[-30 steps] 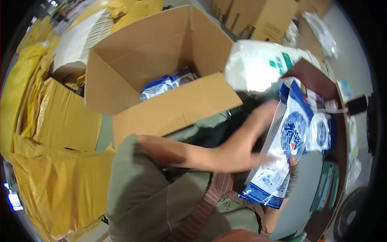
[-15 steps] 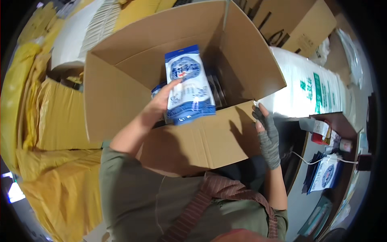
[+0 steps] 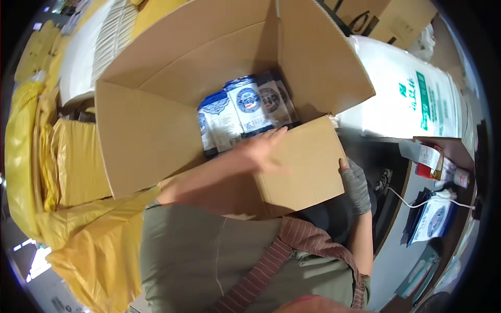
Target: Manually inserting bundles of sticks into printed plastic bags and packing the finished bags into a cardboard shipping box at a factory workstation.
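Cardboard fills the middle of the view: a large open box with its flaps spread wide, seen from above over the person's shoulder. The left hand lies over the box's near flap, bare, fingers stretched out and loose, its grip released and holding nothing; the fingertips reach just short of the packets inside. The right hand, in a grey glove, presses against the outer right edge of that same near flap, thumb tip at the flap's corner; whether its grip clenches the cardboard or merely rests on it cannot be told. Inside the box, toward its near wall, stand several blue-and-white packets in a row, leaning side by side, each with a round emblem on the front. Just right of the box lies a big white sack with green markings. Further right, a dark-edged desk carries a single blue-and-white packet like those in the box, a white cable and a few small items. To the left of the box, yellow plastic bags are heaped, with a white ribbed stack behind them. More brown cartons stand at the top right.
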`<state>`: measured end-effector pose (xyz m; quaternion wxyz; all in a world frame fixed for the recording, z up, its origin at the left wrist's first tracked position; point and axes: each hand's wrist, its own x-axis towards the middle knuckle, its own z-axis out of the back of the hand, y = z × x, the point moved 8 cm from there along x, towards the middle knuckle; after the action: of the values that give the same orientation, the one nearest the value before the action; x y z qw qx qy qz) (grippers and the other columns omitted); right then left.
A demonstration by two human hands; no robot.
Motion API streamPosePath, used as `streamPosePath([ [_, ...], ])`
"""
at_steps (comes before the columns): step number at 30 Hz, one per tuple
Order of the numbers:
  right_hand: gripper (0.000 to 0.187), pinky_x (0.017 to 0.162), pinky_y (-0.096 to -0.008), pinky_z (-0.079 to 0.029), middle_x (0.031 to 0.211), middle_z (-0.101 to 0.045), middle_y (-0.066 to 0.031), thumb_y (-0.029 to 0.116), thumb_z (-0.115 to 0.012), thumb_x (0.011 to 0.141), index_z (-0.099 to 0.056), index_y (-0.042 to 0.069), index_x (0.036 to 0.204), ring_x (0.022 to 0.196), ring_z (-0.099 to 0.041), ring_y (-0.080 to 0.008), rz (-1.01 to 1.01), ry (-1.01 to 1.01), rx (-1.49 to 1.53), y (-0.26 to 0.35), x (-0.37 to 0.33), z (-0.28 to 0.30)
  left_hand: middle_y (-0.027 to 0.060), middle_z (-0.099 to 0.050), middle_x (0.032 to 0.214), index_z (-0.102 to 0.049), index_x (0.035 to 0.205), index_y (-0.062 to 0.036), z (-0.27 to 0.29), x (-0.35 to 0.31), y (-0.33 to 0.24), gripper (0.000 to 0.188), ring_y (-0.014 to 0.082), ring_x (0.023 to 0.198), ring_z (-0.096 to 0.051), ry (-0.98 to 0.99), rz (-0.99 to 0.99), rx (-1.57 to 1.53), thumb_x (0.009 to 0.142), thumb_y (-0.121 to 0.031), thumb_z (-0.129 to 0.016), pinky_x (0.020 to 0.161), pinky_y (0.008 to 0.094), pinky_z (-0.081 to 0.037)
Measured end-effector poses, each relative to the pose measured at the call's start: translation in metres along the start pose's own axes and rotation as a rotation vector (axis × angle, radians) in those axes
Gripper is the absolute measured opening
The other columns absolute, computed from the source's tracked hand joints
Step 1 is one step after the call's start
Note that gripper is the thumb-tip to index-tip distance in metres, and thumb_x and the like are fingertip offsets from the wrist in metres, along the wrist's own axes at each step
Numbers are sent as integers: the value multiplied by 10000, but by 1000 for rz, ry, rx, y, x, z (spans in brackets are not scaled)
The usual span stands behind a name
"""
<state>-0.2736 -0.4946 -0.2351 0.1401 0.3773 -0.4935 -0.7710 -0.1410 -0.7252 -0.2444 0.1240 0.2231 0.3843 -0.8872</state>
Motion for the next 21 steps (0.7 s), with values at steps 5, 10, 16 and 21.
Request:
streamPosePath([
  [5,338,729,-249,-440,801,-578,9,293,-561,961,-631,-11,1091,766,-484,-81,18,89,4,8,-36,-31,201,-439,1395,-311,1445,-32,-2,-45,12,1086,371,1275,-430,-226,-84,1,650,-627,-752,1059,453,-349],
  [10,419,792,-274,-445,893,-605,-8,361,-545,950,-607,16,1178,840,-525,-107,88,70,107,-35,-63,-69,194,-524,1300,-395,1401,-21,-9,-70,0,998,377,1188,-501,-271,-509,223,637,-527,-791,1009,471,-382],
  [16,530,852,-351,-465,969,-646,-156,314,-585,934,-466,-11,1336,886,-616,-244,97,15,150,-54,-105,-70,166,-508,1333,-430,1377,-40,-19,-78,-14,889,376,1195,-497,-302,-379,464,674,-444,-796,1036,447,-382],
  [21,532,971,-319,-439,1172,-637,-153,235,-600,926,-430,12,1378,1097,-611,-223,272,-192,-79,-53,-208,0,188,-437,1401,-402,1399,-35,-26,-74,-56,823,371,1300,-399,-371,-394,613,734,-351,-770,1081,459,-328],
])
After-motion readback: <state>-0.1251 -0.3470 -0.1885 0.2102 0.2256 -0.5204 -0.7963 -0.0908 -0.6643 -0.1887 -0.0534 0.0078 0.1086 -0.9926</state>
